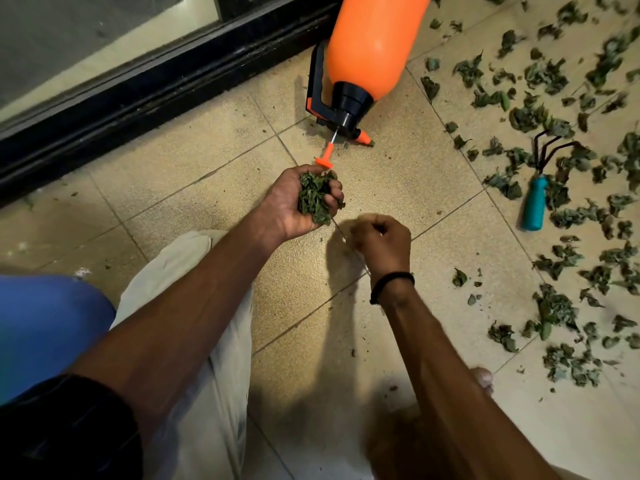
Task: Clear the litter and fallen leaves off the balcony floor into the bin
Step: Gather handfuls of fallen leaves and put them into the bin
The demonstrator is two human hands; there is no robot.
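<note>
My left hand (298, 202) is palm up over the tiled floor, cupped around a bunch of green leaves (316, 197). My right hand (381, 242) hovers just right of it with the fingers curled in; whether anything is pinched in them I cannot see. Several loose fallen leaves (554, 188) are scattered over the tiles on the right side. A blue rounded shape (45, 327) sits at the lower left edge; I cannot tell whether it is the bin.
An orange pressure sprayer (370, 46) lies on its side ahead of my hands, nozzle toward me. A teal-handled hand rake (535, 206) lies among the leaves at right. A black door frame (138, 98) runs along the upper left. My knee and bare toes are below.
</note>
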